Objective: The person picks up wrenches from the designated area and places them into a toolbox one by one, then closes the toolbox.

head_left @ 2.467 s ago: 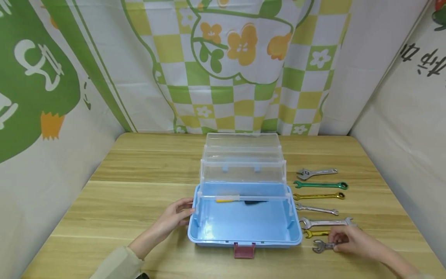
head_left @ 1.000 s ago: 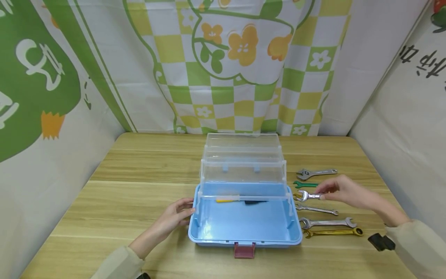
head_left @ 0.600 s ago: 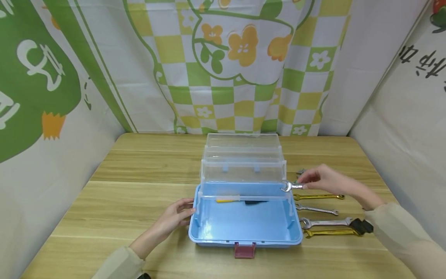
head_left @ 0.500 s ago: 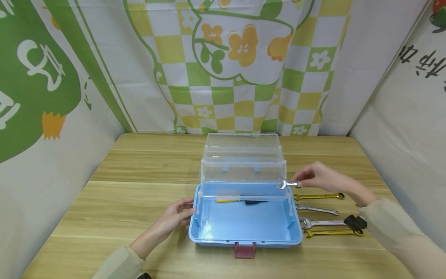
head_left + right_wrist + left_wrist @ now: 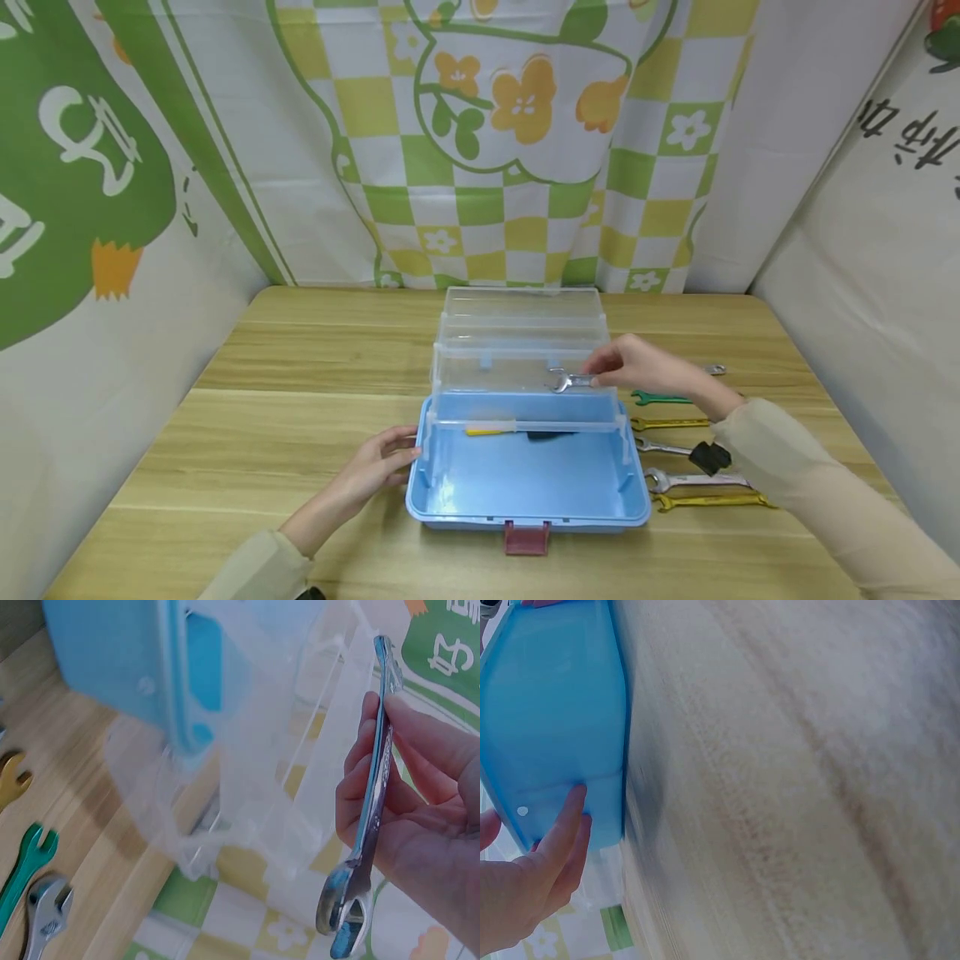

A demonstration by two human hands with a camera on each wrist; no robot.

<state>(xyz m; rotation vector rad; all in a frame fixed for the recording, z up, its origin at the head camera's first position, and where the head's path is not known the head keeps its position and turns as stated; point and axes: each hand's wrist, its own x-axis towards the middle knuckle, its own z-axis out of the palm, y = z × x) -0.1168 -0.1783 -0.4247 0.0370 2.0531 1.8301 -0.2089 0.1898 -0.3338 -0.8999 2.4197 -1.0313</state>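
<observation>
My right hand [image 5: 633, 364] pinches a silver open-end wrench [image 5: 373, 795] between thumb and fingers. In the head view, the wrench overlaps the clear fold-out trays [image 5: 517, 367] of a light blue toolbox [image 5: 525, 483]. The lower body of the toolbox stands on the table with its trays raised at the back. My left hand [image 5: 375, 462] rests against the box's left side. The left wrist view shows its fingers extended along the blue outer wall [image 5: 562, 712], with the thumb near the rim.
Right of the toolbox lie a green wrench [image 5: 660, 398], gold wrenches [image 5: 708, 500], silver wrenches [image 5: 697, 480] and an adjustable wrench [image 5: 49, 915], partly behind the right arm. A yellow-handled item [image 5: 487, 432] and a black item [image 5: 547, 435] lie inside the box. A maroon latch [image 5: 527, 540] hangs in front.
My right hand has picked the silver wrench up from the front right of the table and carried it back and left to the trays. The left hand stays put.
</observation>
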